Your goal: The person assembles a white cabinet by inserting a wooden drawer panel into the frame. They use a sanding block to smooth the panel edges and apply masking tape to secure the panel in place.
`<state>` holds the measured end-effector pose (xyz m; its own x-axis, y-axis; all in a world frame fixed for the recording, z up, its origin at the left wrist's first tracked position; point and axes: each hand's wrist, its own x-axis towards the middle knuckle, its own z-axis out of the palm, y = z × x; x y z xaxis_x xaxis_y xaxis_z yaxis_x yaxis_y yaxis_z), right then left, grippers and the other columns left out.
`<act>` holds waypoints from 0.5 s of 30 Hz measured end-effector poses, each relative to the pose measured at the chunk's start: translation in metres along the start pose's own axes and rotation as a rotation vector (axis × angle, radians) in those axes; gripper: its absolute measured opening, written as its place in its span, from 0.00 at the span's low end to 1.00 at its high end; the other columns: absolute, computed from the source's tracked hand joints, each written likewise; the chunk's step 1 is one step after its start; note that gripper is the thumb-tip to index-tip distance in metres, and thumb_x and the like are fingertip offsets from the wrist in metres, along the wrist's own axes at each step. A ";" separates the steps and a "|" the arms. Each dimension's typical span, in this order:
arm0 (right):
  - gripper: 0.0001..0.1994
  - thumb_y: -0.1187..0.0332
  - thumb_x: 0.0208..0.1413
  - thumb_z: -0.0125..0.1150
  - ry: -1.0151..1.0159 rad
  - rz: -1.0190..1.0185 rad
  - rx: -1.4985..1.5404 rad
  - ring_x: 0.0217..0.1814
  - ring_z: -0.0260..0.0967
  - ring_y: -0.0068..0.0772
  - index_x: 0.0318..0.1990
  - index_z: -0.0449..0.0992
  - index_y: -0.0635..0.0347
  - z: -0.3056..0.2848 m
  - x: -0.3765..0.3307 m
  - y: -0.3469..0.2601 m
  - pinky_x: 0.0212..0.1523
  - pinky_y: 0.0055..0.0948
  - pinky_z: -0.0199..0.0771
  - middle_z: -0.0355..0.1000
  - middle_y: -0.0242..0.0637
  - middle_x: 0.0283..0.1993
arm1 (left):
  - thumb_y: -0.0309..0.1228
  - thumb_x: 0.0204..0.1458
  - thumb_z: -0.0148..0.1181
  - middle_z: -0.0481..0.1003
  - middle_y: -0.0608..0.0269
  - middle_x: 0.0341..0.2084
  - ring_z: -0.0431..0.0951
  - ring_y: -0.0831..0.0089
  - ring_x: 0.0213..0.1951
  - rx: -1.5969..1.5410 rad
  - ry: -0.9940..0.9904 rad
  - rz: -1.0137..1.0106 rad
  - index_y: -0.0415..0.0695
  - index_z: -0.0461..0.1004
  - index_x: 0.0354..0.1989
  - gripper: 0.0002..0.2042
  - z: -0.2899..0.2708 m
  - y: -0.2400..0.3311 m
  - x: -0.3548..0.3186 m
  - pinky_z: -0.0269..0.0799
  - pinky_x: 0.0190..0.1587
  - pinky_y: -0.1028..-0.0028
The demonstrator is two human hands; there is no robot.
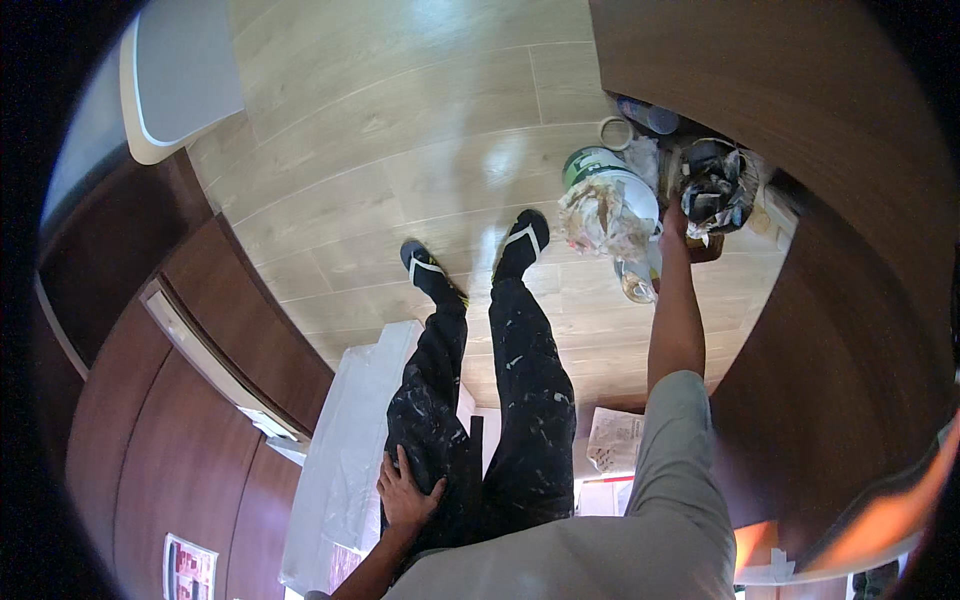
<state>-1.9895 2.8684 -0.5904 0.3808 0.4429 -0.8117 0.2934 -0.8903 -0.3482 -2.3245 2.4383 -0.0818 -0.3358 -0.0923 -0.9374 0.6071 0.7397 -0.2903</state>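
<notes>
My left hand (408,497) rests flat on my left thigh, fingers spread, on dark trousers (518,350) spotted with pale paint. At full stretch to the right, my right hand (674,215) reaches between a bucket and a dark container. Its fingers are too small and dim to show whether they grip anything. The white and green bucket (588,165) has a crumpled, stained plastic sheet (603,220) over its near side. Crumpled black plastic (712,185) fills the dark container just right of the hand.
A roll of tape (615,133) and a blue cylindrical can (650,115) lie behind the bucket. A clear plastic item (635,282) is in front. Dark wood panels (780,90) close in the right side. A plastic-wrapped pale block (350,430) stands by my left leg.
</notes>
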 end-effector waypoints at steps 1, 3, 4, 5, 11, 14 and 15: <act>0.37 0.38 0.60 0.53 0.035 -0.129 -0.136 0.56 0.70 0.44 0.62 0.70 0.63 -0.003 0.002 0.005 0.56 0.42 0.68 0.72 0.47 0.58 | 0.58 0.46 0.66 0.50 0.34 0.69 0.52 0.39 0.70 0.012 0.013 0.017 0.42 0.45 0.75 0.54 0.001 -0.002 -0.001 0.48 0.70 0.46; 0.32 0.41 0.59 0.54 0.154 -0.267 -0.372 0.50 0.74 0.49 0.50 0.78 0.65 -0.012 0.003 0.008 0.52 0.44 0.70 0.77 0.52 0.49 | 0.59 0.46 0.66 0.50 0.34 0.69 0.52 0.39 0.69 0.014 0.030 0.036 0.42 0.45 0.74 0.53 0.005 -0.006 -0.003 0.49 0.70 0.46; 0.29 0.42 0.59 0.55 0.247 -0.210 -0.546 0.47 0.76 0.53 0.42 0.82 0.66 -0.016 0.000 0.005 0.48 0.46 0.72 0.79 0.56 0.43 | 0.59 0.46 0.65 0.51 0.34 0.69 0.52 0.39 0.69 0.053 0.005 0.021 0.42 0.45 0.74 0.53 0.007 -0.007 -0.002 0.49 0.69 0.46; 0.29 0.43 0.59 0.55 0.298 -0.339 -0.623 0.46 0.77 0.54 0.41 0.83 0.65 -0.022 -0.012 0.009 0.47 0.46 0.72 0.79 0.56 0.43 | 0.60 0.46 0.65 0.51 0.34 0.69 0.52 0.40 0.69 0.033 0.028 0.049 0.43 0.46 0.74 0.53 0.010 -0.010 -0.004 0.49 0.69 0.46; 0.20 0.53 0.58 0.56 0.501 -0.332 -0.522 0.42 0.78 0.57 0.36 0.83 0.64 -0.020 -0.099 -0.030 0.43 0.49 0.75 0.79 0.55 0.41 | 0.63 0.46 0.63 0.51 0.35 0.69 0.53 0.41 0.70 0.066 0.043 0.084 0.43 0.46 0.75 0.54 0.022 -0.031 0.003 0.50 0.69 0.47; 0.18 0.58 0.58 0.57 0.611 -0.421 -0.480 0.50 0.74 0.61 0.43 0.82 0.65 -0.008 -0.163 -0.025 0.53 0.50 0.71 0.77 0.60 0.44 | 0.64 0.46 0.63 0.52 0.35 0.69 0.54 0.42 0.69 0.061 0.048 0.107 0.44 0.47 0.75 0.54 0.026 -0.046 0.002 0.51 0.69 0.47; 0.18 0.59 0.58 0.56 0.633 -0.520 -0.414 0.54 0.72 0.61 0.47 0.80 0.64 -0.008 -0.187 -0.018 0.57 0.49 0.69 0.75 0.61 0.47 | 0.64 0.46 0.62 0.53 0.36 0.69 0.55 0.42 0.69 0.050 0.042 0.111 0.44 0.47 0.75 0.54 0.026 -0.052 0.002 0.51 0.69 0.47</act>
<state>-2.0596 2.8026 -0.4284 0.4866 0.8609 -0.1484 0.8064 -0.5080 -0.3029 -2.3380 2.3823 -0.0741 -0.2934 0.0174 -0.9558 0.6771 0.7096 -0.1949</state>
